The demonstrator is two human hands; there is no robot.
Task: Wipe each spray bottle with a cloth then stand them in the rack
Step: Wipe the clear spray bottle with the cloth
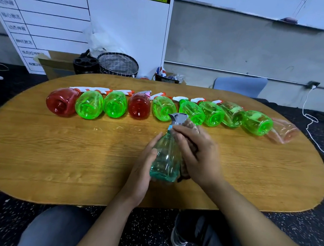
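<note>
A clear teal spray bottle [166, 156] with a grey trigger head is held above the middle of the wooden table [63, 155], nozzle pointing away from me. My left hand [142, 170] grips its lower left side. My right hand [197, 152] presses a brown cloth [191, 132] against the bottle's right side, fingers curled round the cloth. Behind them, several spray bottles lie on their sides in a row: a red one [61, 102] at the left end, green ones such as [88, 104], another red one [139, 106], and a pale pink one [284, 131] at the right end.
Beyond the table's far edge stand a cardboard box [54, 64], a black tub [85, 63] and a grid-patterned basket [119, 64]. A blue chair back [240, 85] is at the far right. A white cable [309, 125] hangs past the right end. My knees are under the near edge.
</note>
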